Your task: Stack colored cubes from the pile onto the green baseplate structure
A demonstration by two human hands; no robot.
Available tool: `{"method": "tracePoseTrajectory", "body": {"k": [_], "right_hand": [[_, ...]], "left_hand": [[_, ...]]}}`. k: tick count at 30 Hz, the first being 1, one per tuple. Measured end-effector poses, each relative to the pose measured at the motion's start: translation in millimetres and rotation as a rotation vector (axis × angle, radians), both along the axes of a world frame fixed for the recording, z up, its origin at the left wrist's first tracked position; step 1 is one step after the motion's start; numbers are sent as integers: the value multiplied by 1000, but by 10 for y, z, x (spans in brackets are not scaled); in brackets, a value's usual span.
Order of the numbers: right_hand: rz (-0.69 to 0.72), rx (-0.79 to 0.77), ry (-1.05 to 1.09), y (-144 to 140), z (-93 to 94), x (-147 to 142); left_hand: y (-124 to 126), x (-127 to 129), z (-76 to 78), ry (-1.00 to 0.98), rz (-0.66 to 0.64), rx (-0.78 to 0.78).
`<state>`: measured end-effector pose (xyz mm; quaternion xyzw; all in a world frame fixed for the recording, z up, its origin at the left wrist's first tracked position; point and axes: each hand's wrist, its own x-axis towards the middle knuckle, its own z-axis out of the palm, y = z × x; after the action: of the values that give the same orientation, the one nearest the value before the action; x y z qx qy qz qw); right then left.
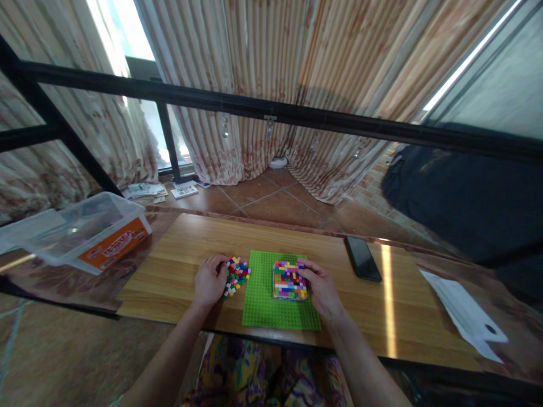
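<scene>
A green studded baseplate (263, 314) lies on the wooden board in front of me. On it stands a low, squarish block of many-coloured toy bricks (289, 282). My right hand (320, 287) is at the block's right side, thumb and forefinger drawn together over a small blue toy brick (301, 265) at the top right corner. Whether that brick is fixed to the block, I cannot tell. Left of the baseplate is a loose pile of small toy bricks (238, 276). Curled fingers of my left hand (210, 278) touch the pile's left edge; their tips are partly hidden.
A black phone (362, 259) lies right of the baseplate on the wooden board (169, 265). Farther right are white papers (462, 311). A clear plastic box with an orange label (114, 246) stands at the left. A dark metal bar (254, 107) crosses in front of the curtains.
</scene>
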<state>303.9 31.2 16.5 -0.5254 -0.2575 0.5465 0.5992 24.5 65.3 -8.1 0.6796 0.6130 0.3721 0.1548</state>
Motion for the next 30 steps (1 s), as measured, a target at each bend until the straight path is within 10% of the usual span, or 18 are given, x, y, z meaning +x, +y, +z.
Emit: {"method": "tracePoseTrajectory", "body": {"k": [8, 18, 30], "right_hand": [[32, 10, -75, -10, 5, 28], [206, 293, -941, -31, 40, -20], [414, 176, -785, -36, -19, 218]], "left_hand": [[12, -5, -12, -9, -7, 17], [-8, 15, 11, -11, 10, 8], [-35, 21, 21, -67, 21, 10]]}}
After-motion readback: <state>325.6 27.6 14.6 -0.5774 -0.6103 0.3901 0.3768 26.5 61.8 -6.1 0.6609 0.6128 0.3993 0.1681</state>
